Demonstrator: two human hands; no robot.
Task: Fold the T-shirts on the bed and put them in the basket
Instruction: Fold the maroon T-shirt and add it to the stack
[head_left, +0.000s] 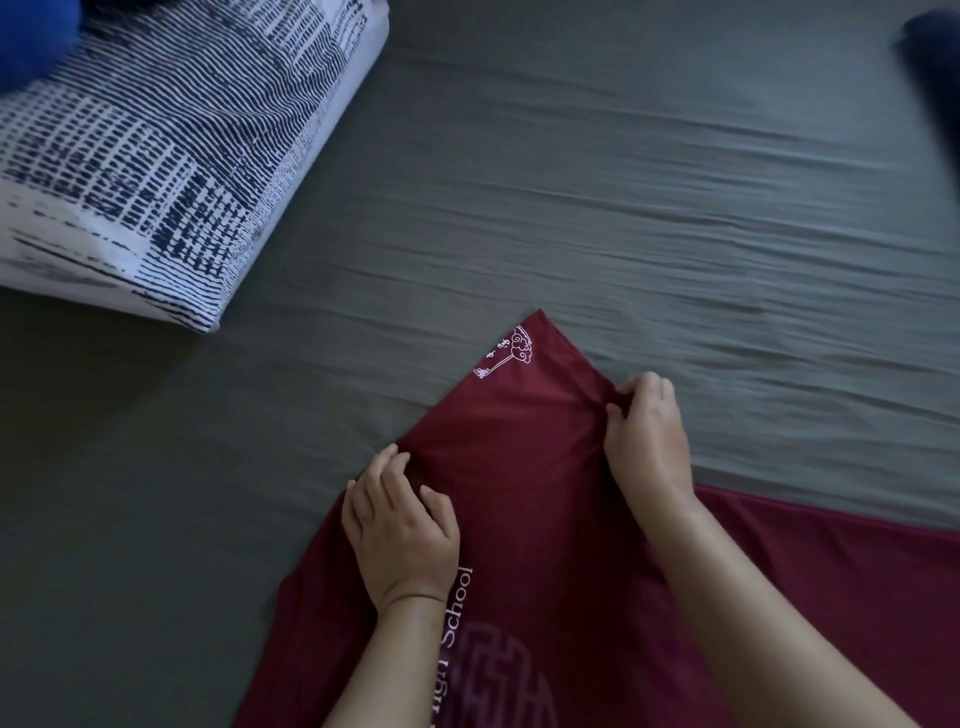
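Note:
A dark red T-shirt with white print lies partly folded on the grey bed sheet, one corner pointing away from me. My left hand grips the shirt's left edge with curled fingers. My right hand pinches a bunch of fabric at the shirt's right edge. More of the red shirt spreads out to the lower right. No basket is in view.
A folded white and navy patterned quilt lies at the upper left, with something blue on top of it. A dark blurred object sits at the upper right corner. Wrinkled grey sheet fills the middle and far side.

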